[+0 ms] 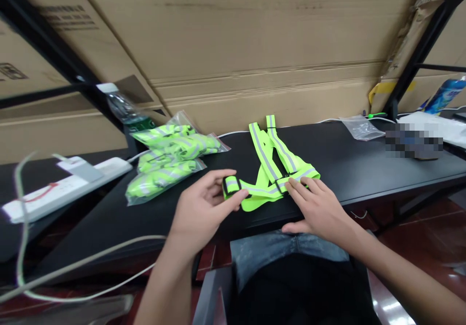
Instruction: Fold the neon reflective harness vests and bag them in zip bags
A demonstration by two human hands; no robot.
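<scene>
A neon yellow-green reflective vest [267, 162] made of straps with silver stripes lies on the black table, its two shoulder straps pointing away from me. My left hand [207, 201] grips the left end of its waist strap between thumb and fingers, beside a black buckle [232, 185]. The strap end is raised a little and folded at that buckle. My right hand [315, 206] rests on the right part of the waist strap, fingers stretched out and pressing it flat, thumb apart near the table's front edge.
Several bagged vests [169, 157] are piled at the left, before a plastic bottle [127, 109]. A white power strip [69, 186] and loose cables lie farther left. An empty clear bag [361, 128] and a blurred dark object [414, 141] are at the right. Cardboard [255, 38] stands behind.
</scene>
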